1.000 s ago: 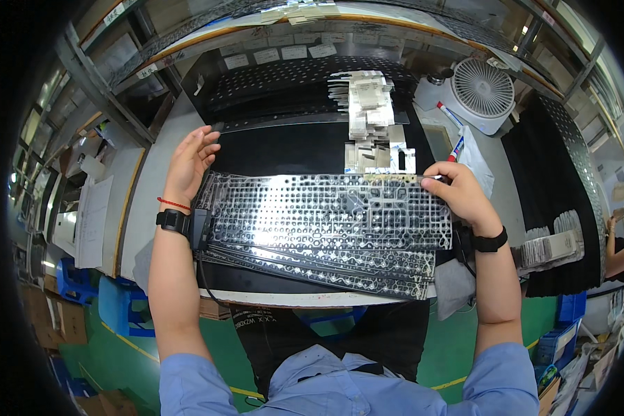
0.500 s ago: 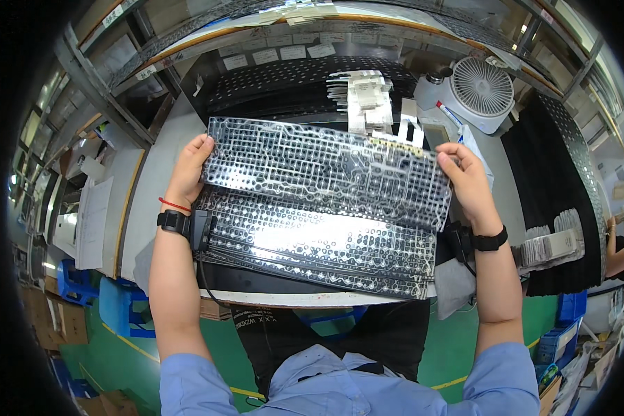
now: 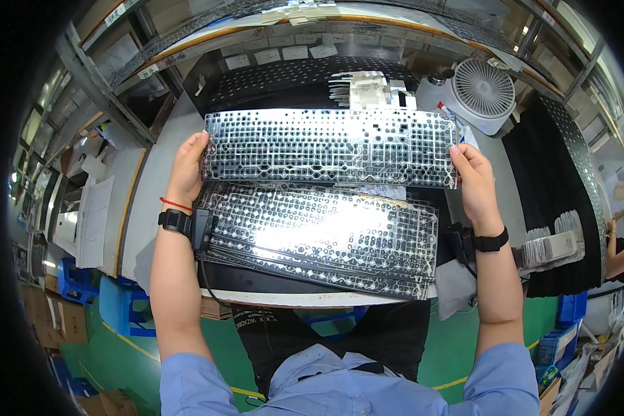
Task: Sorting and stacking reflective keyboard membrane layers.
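Between my two hands I hold up a keyboard membrane sheet (image 3: 326, 147), a long transparent panel with silvery traces and rows of dark dots. My left hand (image 3: 188, 163) pinches its left end, thumb on the front face. At the opposite end my right hand (image 3: 473, 173) grips the right edge the same way. Below the held sheet, a stack of similar membrane sheets (image 3: 367, 256) lies on the bench with a bright glare across it. The held sheet hides part of the bench behind it.
A white fan (image 3: 483, 90) stands at the back right. White flat tails or cards (image 3: 374, 90) lie behind the sheet, and another white bundle (image 3: 551, 246) sits on black sheets at right. Another person's arm (image 3: 622, 253) shows at the far right. A metal shelf (image 3: 312, 31) crosses overhead.
The held sheet has tilted so its face shows flatter and its lower edge is level. Its right end has risen, and my right hand has shifted slightly right.
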`<state>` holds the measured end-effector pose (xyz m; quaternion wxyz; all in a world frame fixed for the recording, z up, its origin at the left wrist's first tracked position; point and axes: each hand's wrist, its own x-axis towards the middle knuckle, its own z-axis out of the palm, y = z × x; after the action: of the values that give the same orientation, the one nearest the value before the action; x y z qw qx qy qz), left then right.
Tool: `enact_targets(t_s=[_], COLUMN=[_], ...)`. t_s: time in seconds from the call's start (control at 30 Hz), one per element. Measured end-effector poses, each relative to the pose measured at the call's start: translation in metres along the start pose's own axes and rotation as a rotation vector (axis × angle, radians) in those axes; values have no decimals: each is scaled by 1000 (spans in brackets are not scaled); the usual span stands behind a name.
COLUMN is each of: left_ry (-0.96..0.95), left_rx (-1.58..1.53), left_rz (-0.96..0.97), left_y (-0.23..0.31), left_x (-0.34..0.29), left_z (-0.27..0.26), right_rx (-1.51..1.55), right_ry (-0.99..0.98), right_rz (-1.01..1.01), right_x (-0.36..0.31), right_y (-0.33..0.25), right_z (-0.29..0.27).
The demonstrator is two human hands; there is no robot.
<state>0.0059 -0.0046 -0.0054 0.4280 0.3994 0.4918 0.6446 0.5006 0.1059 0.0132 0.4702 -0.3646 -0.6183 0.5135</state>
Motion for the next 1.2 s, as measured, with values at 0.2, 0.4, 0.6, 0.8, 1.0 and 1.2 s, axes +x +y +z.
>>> enact_targets(t_s=[0.2,0.4,0.6,0.8,1.0,1.2], left_ry=[-95,-105,47,27,-14,23], left_rx=[-28,-99,-47,114,119,-81], left_rz=[63,83,128,10,-27,42], left_y=[-9,-4,5,9,3,-3], left_x=[7,4,-6,-7,-4,5], left_z=[-30,-20,9,15,10,-21], right_rx=[41,39,38,112,1,78], right_ry=[88,168,118,90,101,134], right_rz=[-108,-225,-243,-307,-292,-225], right_x=[0,-8,-4,-4,-3,-8], right_y=[0,-8,1,-2,2,-13], right_z=[4,0,-6,4,2,11])
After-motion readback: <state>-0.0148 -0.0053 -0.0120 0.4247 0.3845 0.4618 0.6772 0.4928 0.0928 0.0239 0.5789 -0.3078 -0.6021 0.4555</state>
